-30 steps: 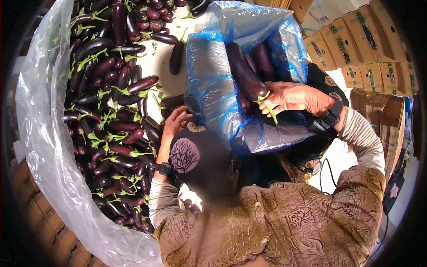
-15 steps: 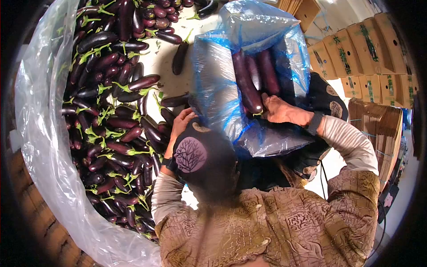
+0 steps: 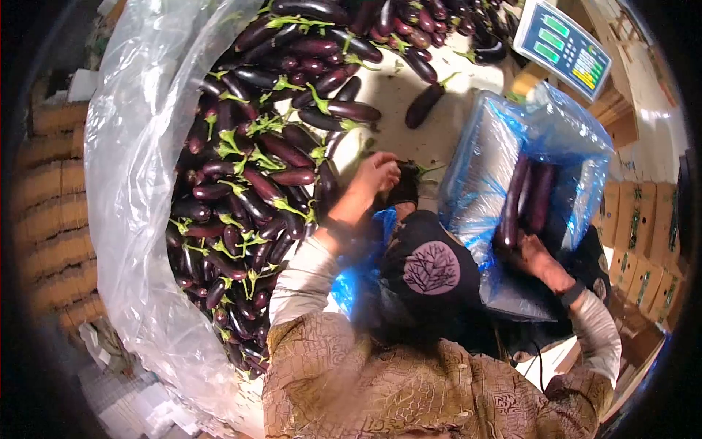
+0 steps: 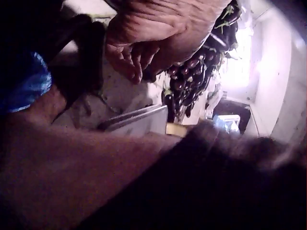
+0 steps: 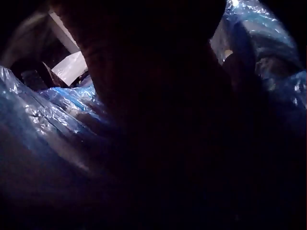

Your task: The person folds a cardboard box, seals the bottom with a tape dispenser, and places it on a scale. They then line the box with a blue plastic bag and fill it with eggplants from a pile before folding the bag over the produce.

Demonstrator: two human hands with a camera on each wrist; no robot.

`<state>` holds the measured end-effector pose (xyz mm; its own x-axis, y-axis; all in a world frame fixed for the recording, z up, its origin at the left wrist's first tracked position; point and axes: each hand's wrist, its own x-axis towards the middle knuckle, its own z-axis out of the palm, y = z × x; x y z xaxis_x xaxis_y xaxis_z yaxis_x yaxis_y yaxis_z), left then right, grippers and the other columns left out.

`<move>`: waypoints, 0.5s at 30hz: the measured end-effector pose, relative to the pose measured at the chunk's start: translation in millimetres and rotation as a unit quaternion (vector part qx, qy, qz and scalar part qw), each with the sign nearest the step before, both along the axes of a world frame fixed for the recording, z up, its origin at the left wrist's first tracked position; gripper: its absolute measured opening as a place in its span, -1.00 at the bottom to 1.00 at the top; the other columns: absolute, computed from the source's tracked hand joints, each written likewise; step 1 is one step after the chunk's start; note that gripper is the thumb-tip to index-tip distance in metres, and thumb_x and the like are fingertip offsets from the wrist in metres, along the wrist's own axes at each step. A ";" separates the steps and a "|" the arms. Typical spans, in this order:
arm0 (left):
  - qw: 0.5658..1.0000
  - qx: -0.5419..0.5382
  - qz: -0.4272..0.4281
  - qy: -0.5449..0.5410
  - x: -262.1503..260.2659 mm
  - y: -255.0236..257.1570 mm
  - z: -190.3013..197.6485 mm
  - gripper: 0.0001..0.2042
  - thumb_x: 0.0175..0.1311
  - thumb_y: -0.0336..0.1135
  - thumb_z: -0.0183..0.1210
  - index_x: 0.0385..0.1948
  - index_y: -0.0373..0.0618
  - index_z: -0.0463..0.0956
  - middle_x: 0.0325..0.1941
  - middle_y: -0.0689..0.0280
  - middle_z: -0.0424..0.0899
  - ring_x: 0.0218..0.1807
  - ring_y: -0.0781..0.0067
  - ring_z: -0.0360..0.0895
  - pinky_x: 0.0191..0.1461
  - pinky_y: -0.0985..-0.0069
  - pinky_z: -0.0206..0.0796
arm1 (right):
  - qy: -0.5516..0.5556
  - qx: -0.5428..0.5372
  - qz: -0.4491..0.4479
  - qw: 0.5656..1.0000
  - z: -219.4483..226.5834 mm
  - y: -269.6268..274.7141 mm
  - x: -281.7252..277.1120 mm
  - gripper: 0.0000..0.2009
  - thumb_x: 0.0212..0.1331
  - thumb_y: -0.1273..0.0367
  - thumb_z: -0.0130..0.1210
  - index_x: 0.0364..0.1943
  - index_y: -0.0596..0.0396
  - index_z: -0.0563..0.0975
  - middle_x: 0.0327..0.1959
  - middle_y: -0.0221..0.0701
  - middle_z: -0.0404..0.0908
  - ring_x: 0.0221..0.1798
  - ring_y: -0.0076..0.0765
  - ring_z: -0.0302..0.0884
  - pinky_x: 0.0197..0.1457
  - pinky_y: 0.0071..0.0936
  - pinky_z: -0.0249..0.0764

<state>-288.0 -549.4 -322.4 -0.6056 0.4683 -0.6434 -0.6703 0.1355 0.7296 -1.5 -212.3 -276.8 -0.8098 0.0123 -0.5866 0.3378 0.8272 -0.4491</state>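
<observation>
In the head view my left hand (image 3: 376, 174) is over the table, beside a dark eggplant (image 3: 409, 173) and to the right of the eggplant pile (image 3: 278, 161). The left wrist view shows this hand (image 4: 158, 40) with its fingers loosely bent and nothing in them. My right hand (image 3: 540, 257) reaches into the box lined with blue plastic (image 3: 468, 190), at the lower ends of the long eggplants (image 3: 539, 197) lying side by side. Shadow hides its fingertips, so whether they grip an eggplant cannot be told. The right wrist view is mostly dark, with the plastic liner (image 5: 57, 115) at its left.
A scale display (image 3: 561, 47) stands behind the box. Clear plastic sheeting (image 3: 135, 190) edges the pile on the left. One eggplant (image 3: 426, 102) lies apart on the white table (image 3: 395, 91). Cardboard boxes (image 3: 640, 219) are stacked at the right.
The head view has swung, bringing the scale display into sight. The eggplant my right hand held by its stem end now lies in the box. My left hand has moved off the dark cloth beside it.
</observation>
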 end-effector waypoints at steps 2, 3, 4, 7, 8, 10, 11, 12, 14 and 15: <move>0.996 -0.015 0.075 0.035 -30.9 -15.1 7.3 -0.68 0.36 -0.41 0.07 0.12 -0.23 0.40 -0.31 0.20 0.62 -0.42 0.44 0.56 -0.38 0.59 0.43 | -0.008 -0.007 -0.013 1.000 3.8 -2.4 2.9 -0.42 -0.02 0.26 0.34 0.11 0.12 0.40 -0.10 0.00 0.62 -0.01 0.22 0.57 0.04 -0.05 0.53; 0.989 0.010 0.145 0.030 -49.9 -25.8 -9.7 -0.72 0.34 -0.46 0.07 0.06 -0.25 0.41 -0.35 0.19 0.61 -0.47 0.44 0.55 -0.49 0.60 0.39 | -0.019 -0.009 -0.036 0.999 10.0 -2.0 1.0 -0.41 -0.02 0.26 0.34 0.13 0.10 0.39 -0.09 0.00 0.62 -0.01 0.22 0.56 0.04 -0.05 0.53; 0.983 0.022 0.178 0.048 -67.4 -36.0 -9.0 -0.79 0.33 -0.50 0.06 -0.03 -0.24 0.43 -0.36 0.19 0.60 -0.48 0.44 0.55 -0.53 0.58 0.37 | -0.016 -0.011 -0.034 0.999 19.7 -2.6 -2.8 -0.41 -0.02 0.26 0.34 0.13 0.10 0.39 -0.09 0.00 0.62 -0.01 0.22 0.56 0.04 -0.05 0.53; 0.959 -0.025 0.269 0.089 -116.9 -59.3 -11.2 -0.87 0.34 -0.48 0.06 -0.13 -0.21 0.45 -0.35 0.19 0.60 -0.49 0.43 0.54 -0.51 0.57 0.40 | 0.028 -0.024 0.005 0.999 56.5 -5.1 -10.9 -0.45 -0.01 0.32 0.32 0.12 0.10 0.42 -0.12 0.00 0.63 -0.01 0.24 0.56 0.03 -0.05 0.53; 0.954 -0.018 0.283 0.095 -133.6 -67.6 -11.7 -0.88 0.34 -0.46 0.07 -0.14 -0.20 0.45 -0.35 0.18 0.61 -0.48 0.43 0.55 -0.51 0.56 0.41 | 0.029 -0.025 0.008 0.999 71.3 -8.1 -16.2 -0.45 -0.01 0.32 0.32 0.12 0.10 0.42 -0.12 0.00 0.63 -0.01 0.24 0.56 0.03 -0.05 0.53; 0.936 -0.131 0.280 0.169 -167.7 -78.1 -11.9 -0.84 0.33 -0.35 0.11 -0.15 -0.18 0.47 -0.32 0.24 0.63 -0.42 0.43 0.58 -0.39 0.51 0.46 | -0.068 -0.061 -0.032 0.995 97.2 -17.1 -28.0 -0.53 0.02 0.35 0.29 0.06 0.15 0.47 -0.13 0.00 0.63 -0.02 0.27 0.54 0.03 -0.05 0.51; 0.900 -0.201 0.248 0.298 -187.1 -82.2 -19.8 -0.80 0.32 -0.34 0.13 -0.10 -0.20 0.48 -0.30 0.24 0.64 -0.39 0.44 0.58 -0.37 0.51 0.46 | -0.067 -0.060 -0.033 0.995 102.1 -18.1 -27.3 -0.53 0.02 0.35 0.29 0.06 0.15 0.47 -0.13 0.00 0.63 -0.02 0.27 0.54 0.03 -0.05 0.51; 0.842 -0.266 0.211 0.419 -201.7 -81.6 -26.5 -0.75 0.31 -0.32 0.15 -0.06 -0.22 0.48 -0.28 0.24 0.64 -0.37 0.45 0.59 -0.35 0.52 0.46 | -0.072 -0.076 -0.044 0.994 105.6 -19.4 -24.4 -0.57 0.04 0.36 0.28 0.03 0.17 0.49 -0.12 0.00 0.63 -0.01 0.27 0.54 0.02 -0.06 0.51; 0.865 -0.239 0.155 0.413 -211.7 -51.7 11.9 -0.66 0.29 -0.30 0.19 0.04 -0.24 0.47 -0.25 0.21 0.65 -0.32 0.47 0.58 -0.33 0.52 0.44 | -0.078 -0.093 -0.056 0.991 112.5 -22.3 -28.3 -0.60 0.05 0.36 0.26 0.00 0.20 0.51 -0.12 0.00 0.63 -0.01 0.27 0.53 0.00 -0.06 0.50; 0.833 -0.283 0.128 0.458 -220.1 -37.7 11.4 -0.59 0.29 -0.28 0.20 0.12 -0.24 0.42 -0.22 0.19 0.65 -0.30 0.45 0.60 -0.29 0.52 0.46 | -0.076 -0.099 -0.046 0.991 116.4 -25.7 -32.8 -0.61 0.06 0.35 0.25 -0.01 0.20 0.51 -0.12 0.01 0.62 -0.02 0.26 0.54 -0.02 -0.07 0.50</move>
<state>-508.1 -587.2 -311.0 -0.9972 0.0262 0.0707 0.0730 0.5700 0.8184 -34.3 -238.0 -160.4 -0.7125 -0.0464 -0.7002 0.4835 0.6906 -0.5378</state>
